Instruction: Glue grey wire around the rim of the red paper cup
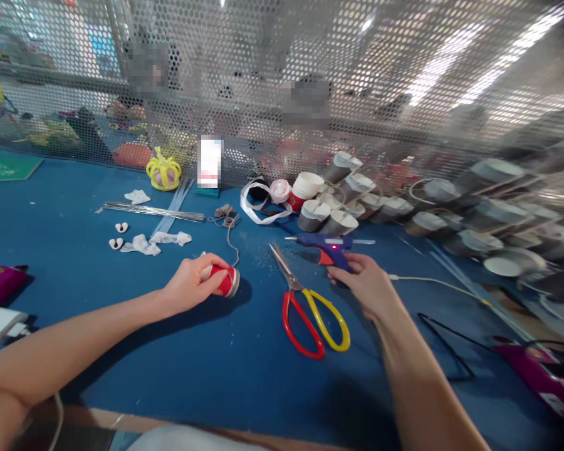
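The left hand (195, 285) clasps a red cylinder (230, 280), its markings unreadable; the right hand (364, 279) grips a blue plastic glue gun (326, 242) beside metal-bladed scissors (293, 285).

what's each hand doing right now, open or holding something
Left hand: closed, holding a small red cylinder.
Right hand: closed on the handle of the blue glue gun.

We are seeing a blue glue gun (326, 242), red-and-yellow-handled scissors (293, 284); we are noting a red, pale-rimmed cylinder (227, 284). We are viewing a blue tabletop (192, 369).
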`<state>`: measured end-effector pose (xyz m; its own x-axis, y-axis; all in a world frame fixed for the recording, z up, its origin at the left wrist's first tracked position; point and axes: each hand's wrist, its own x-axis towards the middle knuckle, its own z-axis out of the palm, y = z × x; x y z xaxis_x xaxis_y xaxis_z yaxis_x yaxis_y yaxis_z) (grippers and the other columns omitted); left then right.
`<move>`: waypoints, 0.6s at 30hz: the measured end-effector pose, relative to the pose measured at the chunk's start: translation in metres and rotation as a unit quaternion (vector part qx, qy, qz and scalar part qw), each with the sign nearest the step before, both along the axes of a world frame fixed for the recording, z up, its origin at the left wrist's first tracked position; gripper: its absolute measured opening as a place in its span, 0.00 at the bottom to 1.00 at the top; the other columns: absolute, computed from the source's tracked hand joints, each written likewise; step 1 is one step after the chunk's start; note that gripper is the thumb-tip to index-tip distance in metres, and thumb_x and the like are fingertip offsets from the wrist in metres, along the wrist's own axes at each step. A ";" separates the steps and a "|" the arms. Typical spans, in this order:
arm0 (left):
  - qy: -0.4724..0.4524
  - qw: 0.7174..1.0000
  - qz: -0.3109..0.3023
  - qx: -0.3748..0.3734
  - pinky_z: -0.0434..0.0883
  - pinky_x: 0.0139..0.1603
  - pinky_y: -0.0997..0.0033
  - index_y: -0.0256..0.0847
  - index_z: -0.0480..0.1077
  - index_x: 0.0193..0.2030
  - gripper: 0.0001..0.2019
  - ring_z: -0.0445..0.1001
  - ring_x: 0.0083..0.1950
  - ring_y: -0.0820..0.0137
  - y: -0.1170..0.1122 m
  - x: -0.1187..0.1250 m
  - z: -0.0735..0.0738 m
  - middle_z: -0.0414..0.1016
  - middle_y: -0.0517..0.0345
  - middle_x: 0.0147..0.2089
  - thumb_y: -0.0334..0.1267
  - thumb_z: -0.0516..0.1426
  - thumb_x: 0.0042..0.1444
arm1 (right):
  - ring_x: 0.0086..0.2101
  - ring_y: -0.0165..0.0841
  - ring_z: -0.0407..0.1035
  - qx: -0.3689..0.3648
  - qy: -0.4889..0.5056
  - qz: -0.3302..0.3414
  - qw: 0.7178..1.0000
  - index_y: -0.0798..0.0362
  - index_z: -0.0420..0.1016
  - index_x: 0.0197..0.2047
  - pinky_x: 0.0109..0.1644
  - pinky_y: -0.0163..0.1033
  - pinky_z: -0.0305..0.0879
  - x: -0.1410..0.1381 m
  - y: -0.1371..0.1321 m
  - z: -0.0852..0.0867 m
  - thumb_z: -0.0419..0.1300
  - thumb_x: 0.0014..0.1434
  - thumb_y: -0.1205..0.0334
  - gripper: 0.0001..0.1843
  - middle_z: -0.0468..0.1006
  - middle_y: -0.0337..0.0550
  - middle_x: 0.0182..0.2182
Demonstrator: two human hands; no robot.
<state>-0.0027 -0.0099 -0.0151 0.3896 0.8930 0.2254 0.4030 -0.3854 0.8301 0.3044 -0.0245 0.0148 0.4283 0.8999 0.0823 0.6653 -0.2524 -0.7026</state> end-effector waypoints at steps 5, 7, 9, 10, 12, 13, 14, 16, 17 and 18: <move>0.040 0.998 -0.018 0.039 0.70 0.32 0.74 0.37 0.70 0.37 0.09 0.74 0.31 0.71 0.002 0.000 0.000 0.77 0.57 0.30 0.37 0.51 0.55 | 0.21 0.31 0.70 -0.093 0.241 0.140 0.956 0.55 0.68 0.28 0.27 0.34 0.67 -0.050 -0.020 0.034 0.64 0.41 0.53 0.15 0.75 0.41 0.20; 0.051 0.997 -0.026 0.047 0.69 0.31 0.75 0.37 0.70 0.38 0.09 0.74 0.30 0.71 0.002 0.000 0.001 0.76 0.58 0.28 0.37 0.51 0.55 | 0.22 0.30 0.70 -0.078 0.235 0.159 0.956 0.56 0.70 0.29 0.27 0.34 0.67 -0.067 -0.024 0.038 0.64 0.42 0.54 0.15 0.76 0.42 0.22; 0.056 0.997 -0.027 0.040 0.68 0.30 0.76 0.37 0.70 0.38 0.09 0.73 0.30 0.71 0.003 0.000 0.002 0.76 0.58 0.27 0.38 0.51 0.55 | 0.21 0.28 0.68 -0.062 0.233 0.188 0.952 0.56 0.72 0.33 0.25 0.33 0.65 -0.079 -0.028 0.037 0.62 0.45 0.54 0.15 0.75 0.40 0.22; 0.056 0.998 -0.026 0.033 0.68 0.29 0.76 0.37 0.70 0.38 0.09 0.73 0.30 0.71 0.003 0.000 0.003 0.76 0.57 0.27 0.38 0.51 0.55 | 0.19 0.27 0.66 -0.063 0.233 0.203 0.949 0.56 0.72 0.34 0.23 0.32 0.64 -0.083 -0.030 0.035 0.61 0.47 0.54 0.15 0.74 0.39 0.20; 0.050 0.998 -0.025 0.019 0.68 0.29 0.77 0.37 0.70 0.38 0.09 0.73 0.29 0.71 0.005 -0.001 0.003 0.76 0.57 0.27 0.37 0.51 0.55 | 0.16 0.25 0.63 -0.079 0.223 0.225 0.945 0.56 0.72 0.33 0.20 0.30 0.60 -0.087 -0.035 0.029 0.59 0.49 0.54 0.14 0.70 0.35 0.16; 0.046 0.999 -0.022 0.013 0.68 0.29 0.77 0.37 0.70 0.38 0.09 0.73 0.29 0.72 0.005 -0.001 0.003 0.76 0.57 0.28 0.37 0.51 0.55 | 0.14 0.24 0.61 -0.087 0.211 0.223 0.948 0.56 0.72 0.31 0.19 0.30 0.58 -0.088 -0.037 0.025 0.58 0.50 0.53 0.13 0.68 0.34 0.14; 0.043 0.999 -0.021 0.007 0.68 0.30 0.77 0.37 0.70 0.38 0.09 0.73 0.29 0.72 0.006 -0.002 0.003 0.76 0.57 0.28 0.37 0.52 0.55 | 0.14 0.24 0.59 -0.092 0.195 0.214 0.953 0.55 0.72 0.29 0.18 0.30 0.57 -0.088 -0.040 0.022 0.58 0.50 0.53 0.13 0.66 0.33 0.12; 0.037 0.999 -0.020 -0.002 0.68 0.31 0.77 0.37 0.70 0.37 0.09 0.73 0.30 0.72 0.007 -0.002 0.003 0.77 0.57 0.30 0.37 0.52 0.55 | 0.12 0.24 0.58 -0.106 0.153 0.196 0.963 0.54 0.70 0.24 0.18 0.30 0.57 -0.086 -0.044 0.016 0.59 0.49 0.51 0.14 0.64 0.32 0.10; 0.034 0.999 -0.021 -0.004 0.68 0.31 0.77 0.38 0.70 0.37 0.09 0.73 0.30 0.72 0.007 -0.003 0.003 0.77 0.57 0.30 0.37 0.52 0.55 | 0.12 0.24 0.58 -0.116 0.126 0.191 0.967 0.54 0.69 0.21 0.17 0.31 0.57 -0.084 -0.046 0.013 0.59 0.48 0.50 0.15 0.64 0.33 0.09; 0.033 0.999 -0.022 -0.006 0.68 0.31 0.77 0.38 0.70 0.37 0.09 0.73 0.30 0.73 0.007 -0.003 0.004 0.77 0.57 0.31 0.37 0.52 0.55 | 0.12 0.25 0.58 -0.124 0.098 0.187 0.969 0.53 0.67 0.18 0.17 0.31 0.58 -0.083 -0.047 0.011 0.59 0.47 0.49 0.17 0.64 0.34 0.09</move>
<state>-0.0053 -0.0028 -0.0115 0.4424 0.8772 0.1868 0.4403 -0.3939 0.8069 0.2216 -0.0714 0.0255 0.0530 0.9770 -0.2064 0.6024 -0.1961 -0.7738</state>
